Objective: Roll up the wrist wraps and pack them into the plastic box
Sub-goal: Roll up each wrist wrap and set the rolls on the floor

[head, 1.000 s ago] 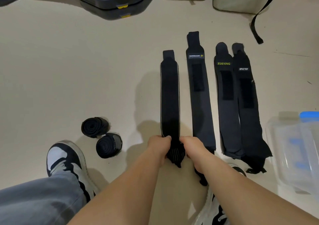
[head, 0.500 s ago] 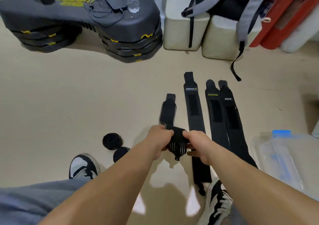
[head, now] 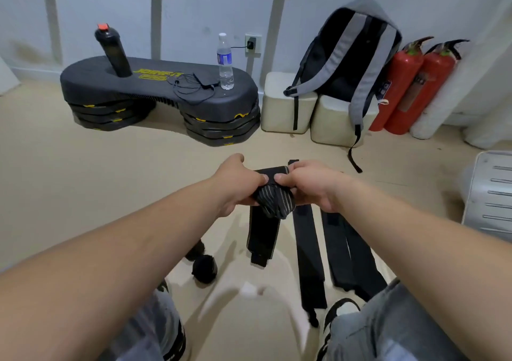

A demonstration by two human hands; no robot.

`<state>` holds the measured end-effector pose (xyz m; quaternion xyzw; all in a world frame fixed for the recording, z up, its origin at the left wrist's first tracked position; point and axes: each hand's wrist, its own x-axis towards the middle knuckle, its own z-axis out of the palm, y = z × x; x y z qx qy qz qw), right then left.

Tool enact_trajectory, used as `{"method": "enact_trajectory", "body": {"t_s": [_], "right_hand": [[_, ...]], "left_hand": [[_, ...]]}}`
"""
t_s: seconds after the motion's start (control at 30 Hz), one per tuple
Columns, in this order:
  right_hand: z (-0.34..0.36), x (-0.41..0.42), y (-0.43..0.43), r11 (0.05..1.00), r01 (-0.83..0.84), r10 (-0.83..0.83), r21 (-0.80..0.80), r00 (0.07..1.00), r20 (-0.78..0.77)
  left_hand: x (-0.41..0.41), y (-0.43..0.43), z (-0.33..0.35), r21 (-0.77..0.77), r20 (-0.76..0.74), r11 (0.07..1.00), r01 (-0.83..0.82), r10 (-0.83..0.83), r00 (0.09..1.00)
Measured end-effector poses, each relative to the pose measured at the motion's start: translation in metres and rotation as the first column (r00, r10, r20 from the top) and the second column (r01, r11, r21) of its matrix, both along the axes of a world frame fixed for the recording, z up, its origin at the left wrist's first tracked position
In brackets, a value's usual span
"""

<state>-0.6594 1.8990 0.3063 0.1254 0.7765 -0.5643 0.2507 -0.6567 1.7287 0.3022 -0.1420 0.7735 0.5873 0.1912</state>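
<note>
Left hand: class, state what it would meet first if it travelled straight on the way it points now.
The left hand grips the black striped wrist wrap and points towards the right hand; it would probably meet that hand first, though depth is unclear.

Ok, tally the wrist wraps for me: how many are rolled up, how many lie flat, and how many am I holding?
Rolled wraps: 2
Flat wraps: 3
Partly rolled wrap, gripped by left hand and right hand: 1
Total: 6
</note>
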Motion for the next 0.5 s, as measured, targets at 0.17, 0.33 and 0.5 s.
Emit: {"method": "enact_trajectory", "body": {"t_s": [0.17,0.33,0.5], "right_hand": [[0.034,0.008,-0.012,0.998,0.021,-0.023,-0.052,0.999,-0.037],[0.017,0.010,-0.011,0.932,0.289,-0.310,-0.217,0.948,-0.069],[0.005,-0.008,-0.013,0.939,0.297,-0.320,-0.174,0.939,-0.124]], "left_hand": [[0.018,-0.015,0.039,0.036,0.003,0.995,0.093,-0.094,0.996],[0.023,-0.020,0.032,0.073,-0.119,0.993,0.091,-0.082,0.989],[0.005,-0.011,0.011,-0.019,-0.237,0.999,0.050,-0.053,0.970]]}}
